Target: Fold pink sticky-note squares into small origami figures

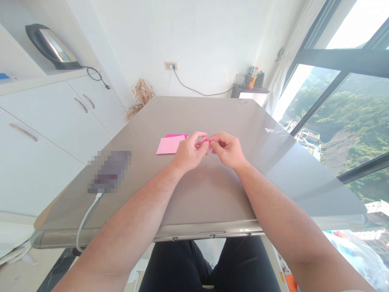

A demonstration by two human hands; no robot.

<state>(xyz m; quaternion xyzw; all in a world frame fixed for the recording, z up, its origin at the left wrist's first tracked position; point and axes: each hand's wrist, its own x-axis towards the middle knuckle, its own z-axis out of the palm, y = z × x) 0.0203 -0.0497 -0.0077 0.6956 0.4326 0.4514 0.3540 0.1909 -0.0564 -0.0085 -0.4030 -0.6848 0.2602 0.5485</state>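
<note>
Both my hands meet over the middle of the grey table (212, 194). My left hand (189, 152) and my right hand (226, 149) pinch a small pink piece of paper (204, 142) between their fingertips; most of it is hidden by the fingers. Just left of my left hand a stack of pink paper sheets (170, 144) lies flat on the table, with a darker pink sheet showing at its far edge.
A blurred dark device (109, 171) with a white cable (86, 219) lies at the table's near left. White cabinets (45, 134) stand on the left, a large window (340, 113) on the right. A small stand with bottles (251, 87) is beyond the far edge.
</note>
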